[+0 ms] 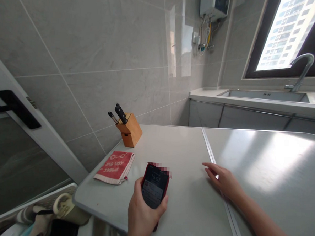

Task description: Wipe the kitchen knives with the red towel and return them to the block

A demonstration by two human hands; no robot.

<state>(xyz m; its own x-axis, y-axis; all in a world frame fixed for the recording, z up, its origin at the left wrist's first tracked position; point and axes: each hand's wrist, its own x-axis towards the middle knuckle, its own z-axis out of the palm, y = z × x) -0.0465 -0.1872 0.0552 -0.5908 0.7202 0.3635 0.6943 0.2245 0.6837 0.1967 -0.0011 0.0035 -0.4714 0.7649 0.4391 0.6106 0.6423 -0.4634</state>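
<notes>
A smartphone [153, 187] in a red case is gripped in my left hand [144, 217], fingers and thumb wrapped around its sides. Its lit screen faces me and reads 16:07, and a pixelated patch covers its top edge. My right hand [224, 179] hovers over or rests on the table beside the pale seam strip; contact is hard to judge. Its fingers are stretched out and nothing is held. Left of the phone lies a folded red and white towel [115, 167]. Behind that towel stands a wooden knife block [131, 130] with black-handled knives [120, 113].
The grey-white table [182, 148] reaches toward the counter, where a sink [265, 95] and a faucet [303, 71] sit below the window. At left is a door with a black handle [19, 109]. A container [70, 209] stands among items below the table's left edge.
</notes>
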